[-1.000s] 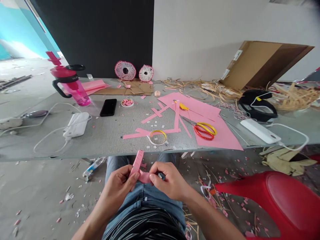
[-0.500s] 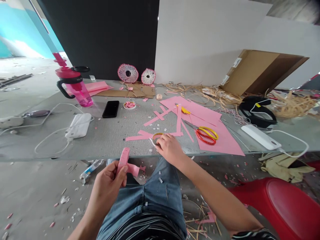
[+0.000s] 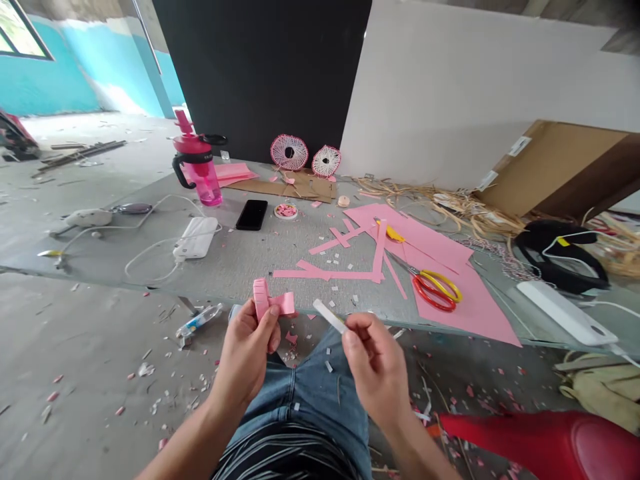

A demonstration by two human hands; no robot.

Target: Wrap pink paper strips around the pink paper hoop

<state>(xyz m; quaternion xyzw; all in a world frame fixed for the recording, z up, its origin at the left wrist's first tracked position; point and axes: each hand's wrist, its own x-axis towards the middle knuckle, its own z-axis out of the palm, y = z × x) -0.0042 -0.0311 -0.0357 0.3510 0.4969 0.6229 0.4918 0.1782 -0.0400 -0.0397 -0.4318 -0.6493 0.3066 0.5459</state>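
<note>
My left hand (image 3: 253, 340) pinches a curled pink paper strip (image 3: 261, 298) between thumb and fingers, above my lap near the table's front edge. A loose tail of the strip points right. In my right hand (image 3: 375, 357) is a roll of white tape (image 3: 330, 316), turned edge-on, its near part hidden by the fingers. The tape is a short way right of the strip, not touching it. Behind the hands, cut pink paper strips (image 3: 345, 275) lie on the table. Scissors (image 3: 434, 288) with red and yellow handles rest on pink paper sheets (image 3: 480, 307).
On the grey table (image 3: 235, 257) stand a pink bottle (image 3: 206, 180), a black phone (image 3: 252, 215), a white power bank (image 3: 197, 238) and a dish of pink bits (image 3: 286, 211). A yellow cutter (image 3: 393, 232) lies on the paper. A red stool (image 3: 550, 447) stands at right.
My right hand has lifted the tape roll off the table and brought it toward me, near the left hand. The left hand still holds the pink strip. The view has swung left.
</note>
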